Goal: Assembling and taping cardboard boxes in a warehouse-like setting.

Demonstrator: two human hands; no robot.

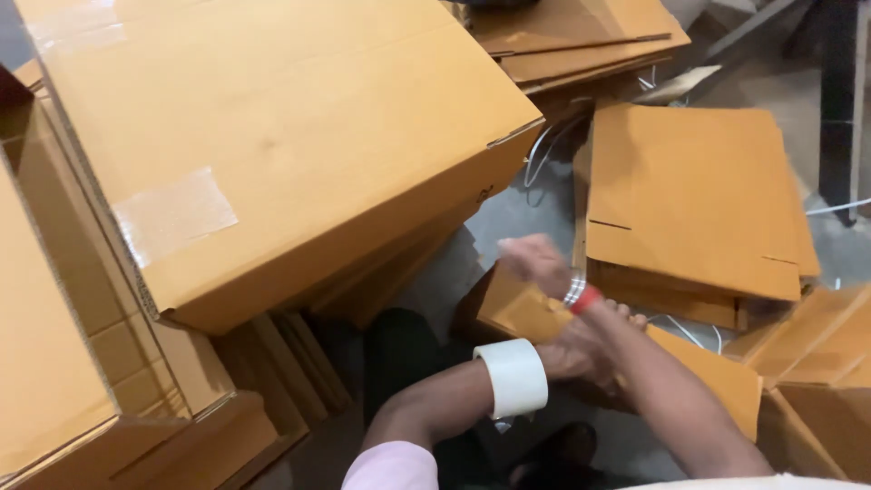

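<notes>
My left arm, in a pink sleeve, wears a white roll of tape (513,376) around the wrist like a bracelet. My left hand (581,352) grips the top edge of a flattened cardboard box (712,381) that leans low in front of me, and is partly hidden under my right forearm. My right arm crosses over it, with a red band and a silver bangle (581,295) at the wrist. My right hand (535,263) is blurred above the flat box's left corner, fingers curled. Whether it holds anything is unclear.
A large assembled cardboard box (290,136) with a taped seam fills the upper left. Stacks of flat cardboard (694,195) lie to the right and at the back (581,36). White cords (543,154) trail over the grey floor (508,213). A dark post (839,109) stands far right.
</notes>
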